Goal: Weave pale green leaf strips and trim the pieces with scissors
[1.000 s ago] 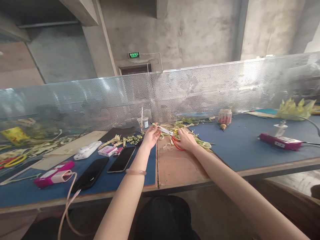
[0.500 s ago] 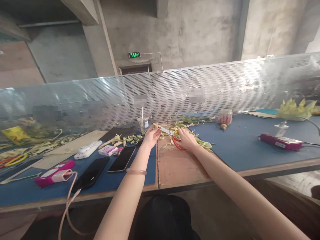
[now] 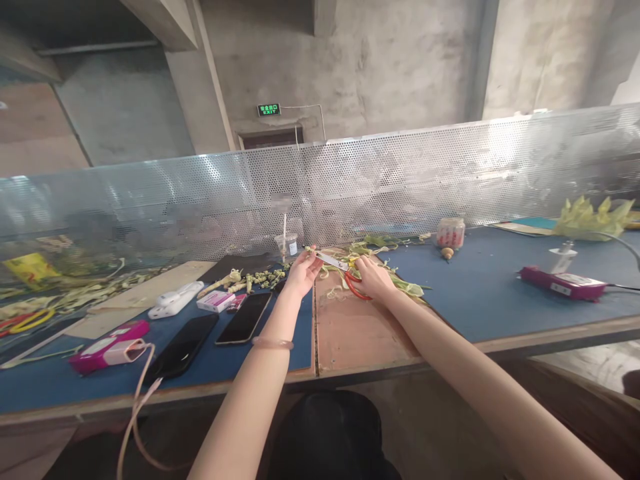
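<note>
My left hand (image 3: 304, 272) is closed, its thumb and fingers pinching a small pale-green plant piece (image 3: 309, 249). Around the handles of a pair of scissors (image 3: 358, 291) my right hand (image 3: 374, 277) is wrapped; one red loop shows below it. The scissors' metal blades (image 3: 333, 262) point left and reach the fingertips of my left hand. Whether the blades touch the plant piece I cannot tell. Under and behind my right hand lie green leaves and pale strips (image 3: 413, 288) on a brown board (image 3: 360, 333).
To the left lie a heap of small green pieces (image 3: 267, 279), two dark phones (image 3: 244, 319), a white power strip (image 3: 176, 300) and a magenta one (image 3: 110, 345) with a cable. A jar (image 3: 451, 233) stands right. A perforated metal screen (image 3: 350, 180) runs behind the table.
Both hands and the scissors stay almost in place. A dark tip of the plant piece now shows slightly further left, above my left fingers.
</note>
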`<state>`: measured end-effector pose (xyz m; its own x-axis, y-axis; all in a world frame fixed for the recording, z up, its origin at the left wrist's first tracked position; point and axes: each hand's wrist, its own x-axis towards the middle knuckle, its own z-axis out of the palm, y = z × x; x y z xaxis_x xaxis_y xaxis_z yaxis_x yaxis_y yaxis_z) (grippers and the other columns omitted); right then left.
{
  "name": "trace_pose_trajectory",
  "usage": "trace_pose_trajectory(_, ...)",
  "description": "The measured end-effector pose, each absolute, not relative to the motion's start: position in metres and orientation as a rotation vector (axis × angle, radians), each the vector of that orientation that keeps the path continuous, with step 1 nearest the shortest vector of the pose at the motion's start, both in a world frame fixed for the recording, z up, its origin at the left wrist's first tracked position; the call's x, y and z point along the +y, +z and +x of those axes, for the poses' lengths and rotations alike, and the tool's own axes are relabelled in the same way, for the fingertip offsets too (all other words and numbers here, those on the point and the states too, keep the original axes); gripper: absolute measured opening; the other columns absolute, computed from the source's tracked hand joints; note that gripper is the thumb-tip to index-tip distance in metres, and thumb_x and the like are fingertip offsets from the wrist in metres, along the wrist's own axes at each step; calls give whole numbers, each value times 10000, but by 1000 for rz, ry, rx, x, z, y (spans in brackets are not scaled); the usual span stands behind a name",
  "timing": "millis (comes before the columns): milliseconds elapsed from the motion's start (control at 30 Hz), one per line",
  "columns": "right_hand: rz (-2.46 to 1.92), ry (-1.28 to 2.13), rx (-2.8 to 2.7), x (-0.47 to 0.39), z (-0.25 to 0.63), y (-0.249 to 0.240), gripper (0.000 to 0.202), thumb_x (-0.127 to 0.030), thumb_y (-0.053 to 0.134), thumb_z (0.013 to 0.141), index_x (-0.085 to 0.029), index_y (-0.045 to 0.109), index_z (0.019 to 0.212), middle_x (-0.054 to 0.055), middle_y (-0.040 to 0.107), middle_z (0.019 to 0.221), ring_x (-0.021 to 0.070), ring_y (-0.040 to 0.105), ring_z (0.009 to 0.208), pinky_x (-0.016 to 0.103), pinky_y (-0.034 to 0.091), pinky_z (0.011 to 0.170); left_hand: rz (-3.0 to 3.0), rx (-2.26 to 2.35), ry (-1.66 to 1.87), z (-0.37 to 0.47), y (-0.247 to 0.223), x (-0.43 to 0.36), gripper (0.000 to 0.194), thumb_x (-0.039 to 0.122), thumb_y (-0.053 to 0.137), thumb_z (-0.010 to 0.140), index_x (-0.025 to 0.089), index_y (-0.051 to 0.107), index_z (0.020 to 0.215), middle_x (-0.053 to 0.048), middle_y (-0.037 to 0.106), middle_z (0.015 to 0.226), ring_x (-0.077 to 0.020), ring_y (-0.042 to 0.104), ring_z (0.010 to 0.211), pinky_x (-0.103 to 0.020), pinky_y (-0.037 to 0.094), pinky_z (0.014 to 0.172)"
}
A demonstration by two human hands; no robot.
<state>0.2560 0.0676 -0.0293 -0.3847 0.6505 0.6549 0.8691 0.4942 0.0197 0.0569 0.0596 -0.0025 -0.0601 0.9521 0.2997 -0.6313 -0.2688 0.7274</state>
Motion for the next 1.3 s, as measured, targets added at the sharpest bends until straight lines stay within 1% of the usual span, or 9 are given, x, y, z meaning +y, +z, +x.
trace_pose_trajectory(167,-1251,-489,-2161,68,256,-29,339,-497,409,807,-185,472,925,89,527,941,204,513,872,253,337,562,914,478,1641,56,-3,60,190,65,592,714,165,637,869,6,639,691,-74,607,667,-233,457,798)
trace_pose_trajectory(333,-1238,-497,-2156,69,256,-30,343,-513,388,811,-188,467,889,85,535,919,200,523,844,250,316,537,940,476,1628,56,-4,60,185,84,592,722,168,634,881,3,643,692,-75,611,667,-223,462,777)
trace_pose_trajectory(467,-1224,-513,-2149,69,256,-31,347,-515,380,811,-185,460,882,79,537,907,198,525,835,253,319,548,927,484,1624,57,-3,58,175,72,581,726,162,636,867,-2,645,696,-75,611,659,-219,466,764)
trace_pose_trajectory(633,-1239,-497,-2154,68,255,-31,353,-511,381,813,-182,464,910,87,535,922,201,520,850,256,335,569,916,507,1628,58,-3,57,182,52,567,730,168,642,850,1,643,696,-77,612,679,-229,464,793)
trace_pose_trajectory(833,-1224,-505,-2160,69,255,-30,334,-500,382,818,-187,468,896,89,540,918,205,517,870,252,342,577,912,492,1624,57,-3,58,195,47,561,730,165,645,860,-4,639,698,-80,612,689,-236,460,810)
trace_pose_trajectory(1067,-1249,-489,-2164,66,255,-29,337,-495,390,813,-185,473,914,89,540,917,203,517,859,260,345,585,944,487,1619,56,-5,59,203,42,541,741,166,645,865,-5,648,717,-81,613,706,-247,460,825)
trace_pose_trajectory(1300,-1230,-509,-2150,69,255,-31,353,-513,374,813,-183,470,894,85,544,903,209,522,849,262,328,551,938,500,1611,57,-4,58,196,41,551,739,160,647,861,-14,647,719,-90,618,716,-249,453,829)
